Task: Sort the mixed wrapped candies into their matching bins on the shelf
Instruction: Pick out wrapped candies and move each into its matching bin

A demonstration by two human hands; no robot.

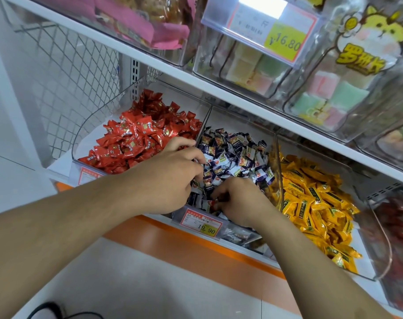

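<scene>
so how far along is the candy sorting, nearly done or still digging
Still digging, it seems. The red bin and yellow bin each look single-coloured already. Both hands are in the middle bin of dark blue-and-white candies: the right hand pinches what looks like a reddish stray; the left hand is curled among the wrappers. Strays may lie buried.

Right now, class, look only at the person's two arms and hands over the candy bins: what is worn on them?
Nothing is worn that shows. Both forearms are bare to the frame edge, with no sleeves. The left hand and right hand have no gloves, and no rings, watch or bracelet are visible. Fingertips are partly hidden among the wrappers.
</scene>
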